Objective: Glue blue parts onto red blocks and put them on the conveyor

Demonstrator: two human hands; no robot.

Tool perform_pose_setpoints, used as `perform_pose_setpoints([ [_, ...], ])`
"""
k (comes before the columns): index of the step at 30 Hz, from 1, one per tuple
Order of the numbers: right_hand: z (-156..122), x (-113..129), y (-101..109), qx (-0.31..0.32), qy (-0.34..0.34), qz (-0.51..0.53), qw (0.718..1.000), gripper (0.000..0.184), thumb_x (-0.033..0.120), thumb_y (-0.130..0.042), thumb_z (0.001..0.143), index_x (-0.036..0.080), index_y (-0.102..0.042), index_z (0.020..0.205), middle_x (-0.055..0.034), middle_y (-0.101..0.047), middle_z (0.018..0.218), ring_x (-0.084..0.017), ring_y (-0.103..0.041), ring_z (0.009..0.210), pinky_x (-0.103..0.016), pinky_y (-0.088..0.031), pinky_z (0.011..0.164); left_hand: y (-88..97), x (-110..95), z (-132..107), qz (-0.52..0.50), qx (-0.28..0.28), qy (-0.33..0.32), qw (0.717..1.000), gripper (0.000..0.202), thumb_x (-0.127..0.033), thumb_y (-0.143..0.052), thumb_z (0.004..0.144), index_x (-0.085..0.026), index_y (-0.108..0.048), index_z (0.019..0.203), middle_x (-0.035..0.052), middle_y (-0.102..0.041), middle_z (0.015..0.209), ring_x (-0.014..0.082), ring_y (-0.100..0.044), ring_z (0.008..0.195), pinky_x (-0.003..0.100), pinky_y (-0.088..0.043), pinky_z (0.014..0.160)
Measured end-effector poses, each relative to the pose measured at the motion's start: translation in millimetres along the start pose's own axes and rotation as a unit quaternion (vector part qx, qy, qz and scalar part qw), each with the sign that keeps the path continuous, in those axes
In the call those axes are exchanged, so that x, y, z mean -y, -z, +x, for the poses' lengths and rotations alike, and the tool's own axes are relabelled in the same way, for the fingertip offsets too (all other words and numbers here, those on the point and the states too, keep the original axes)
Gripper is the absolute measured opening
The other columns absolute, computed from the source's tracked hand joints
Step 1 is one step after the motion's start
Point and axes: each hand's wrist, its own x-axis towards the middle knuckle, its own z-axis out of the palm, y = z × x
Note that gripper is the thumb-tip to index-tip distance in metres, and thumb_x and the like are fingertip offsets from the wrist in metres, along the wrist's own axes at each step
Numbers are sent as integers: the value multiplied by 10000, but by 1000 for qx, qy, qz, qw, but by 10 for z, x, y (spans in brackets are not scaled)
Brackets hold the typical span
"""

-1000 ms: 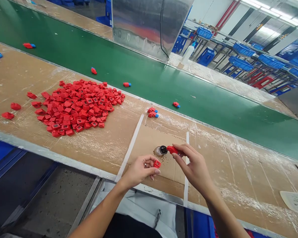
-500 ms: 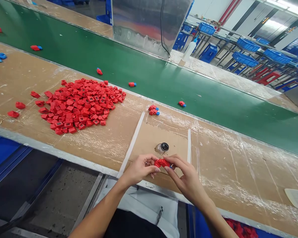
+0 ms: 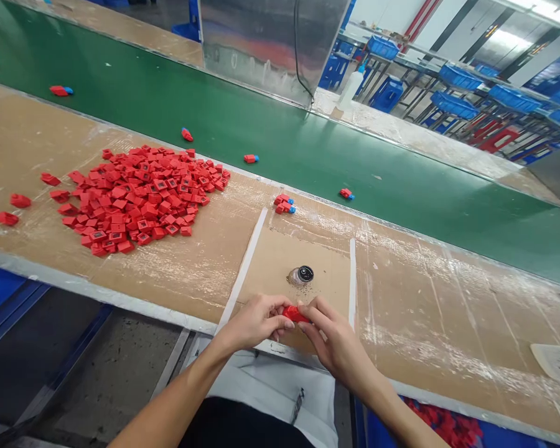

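Note:
Close to the table's front edge, my left hand (image 3: 262,318) and my right hand (image 3: 332,330) meet, fingertips pinched around a small red plastic piece (image 3: 295,313). Fingers cover much of the piece, so I cannot tell whether it is one part or two. Just beyond my hands, a small round jar with a black top (image 3: 302,274) stands on a cardboard patch (image 3: 280,255) with dark specks around it. Two red pieces with blue ends (image 3: 284,204) lie together behind the jar.
A big heap of red pieces (image 3: 140,199) covers the table on the left. Along the back runs a green conveyor belt (image 3: 214,118) carrying spaced red-and-blue pieces. A blue bin of red parts (image 3: 443,423) sits below the front edge at right. A clear bottle (image 3: 351,88) stands beyond the belt.
My hands have drawn closer together, and the red pieces held between them now look like one form, with the blue bit no longer visible. The view has shifted slightly.

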Motion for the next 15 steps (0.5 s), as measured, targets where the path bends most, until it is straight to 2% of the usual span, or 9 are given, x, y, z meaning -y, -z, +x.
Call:
perform_pose_setpoints([
  [3,-21,-15,-15,-10,-6,20,1000,230,211,-405,1005,200,-615,1098,-51,-509,863,-176,-546,749,-285,-474,673,11,21,30,28,3,-14,1000,176,-222,-597,817,-145,-682,951,-37,-556,598,101,-529,542,198,-429,522],
  [6,-32,-63,-114,-49,-32,41,997,220,246,-431,997,192,-625,1085,-63,-552,871,-190,-572,762,-306,-489,687,-11,35,72,25,10,-3,1000,210,-237,-628,804,-141,-684,981,-43,-547,598,95,-517,527,200,-426,514],
  [9,-130,-130,-219,-99,-73,109,986,231,322,-476,983,186,-639,1075,-83,-623,901,-210,-624,781,-333,-534,698,-19,-27,37,6,28,19,999,429,-269,-699,767,-161,-607,1172,-43,-580,672,105,-558,559,223,-475,547],
  [12,-496,-207,-185,-191,-130,145,962,302,431,-501,969,215,-630,1136,-108,-675,995,-249,-668,855,-387,-584,729,119,-164,-151,11,36,47,998,742,-291,-730,758,-236,-389,1414,6,-665,846,145,-639,681,265,-526,616],
  [14,-887,-274,-71,-291,-190,82,934,355,500,-502,958,275,-592,1217,-110,-675,1091,-280,-667,943,-426,-597,741,337,-271,-339,49,-22,51,997,694,-340,-692,796,-236,-396,1415,48,-689,918,159,-652,716,261,-520,603],
  [15,-1093,-314,3,-324,-224,16,919,380,540,-500,949,321,-570,1251,-97,-668,1119,-279,-658,966,-413,-603,712,477,-325,-436,78,-81,44,993,623,-372,-669,810,-215,-454,1373,60,-695,913,163,-651,707,255,-510,582],
])
